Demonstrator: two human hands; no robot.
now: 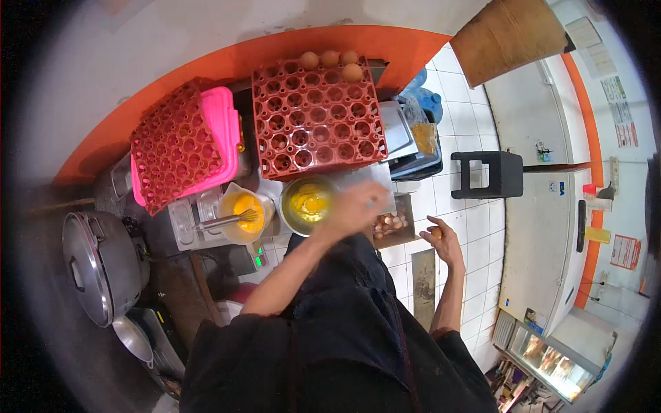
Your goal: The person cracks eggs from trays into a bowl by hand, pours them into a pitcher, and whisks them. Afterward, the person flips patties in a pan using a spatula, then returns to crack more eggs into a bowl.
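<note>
My left hand (pixel 361 206) is smeared by motion between a metal bowl (pixel 286 217) and a box of eggshells (pixel 390 226); whether it holds anything is unclear. Inside the bowl lie cracked eggs (pixel 309 202), with yellow yolk and clear white. My right hand (pixel 446 242), out to the right of the box, is closed on a brown egg (pixel 435 234). Left of the bowl stands a white jug (pixel 233 233) of beaten yellow egg, a metal whisk (pixel 224 221) resting in it. Behind the bowl is a stack of red egg trays (pixel 315 131), with several whole eggs (pixel 330 59) along its far edge.
Another red egg tray (pixel 180 146) leans on a pink lid (pixel 222 131) at the left. A small scale (pixel 259 257) with a green display sits below the jug. Further left is a large lidded pot (pixel 93 267). A black stool (pixel 496 174) stands on the tiled floor at right.
</note>
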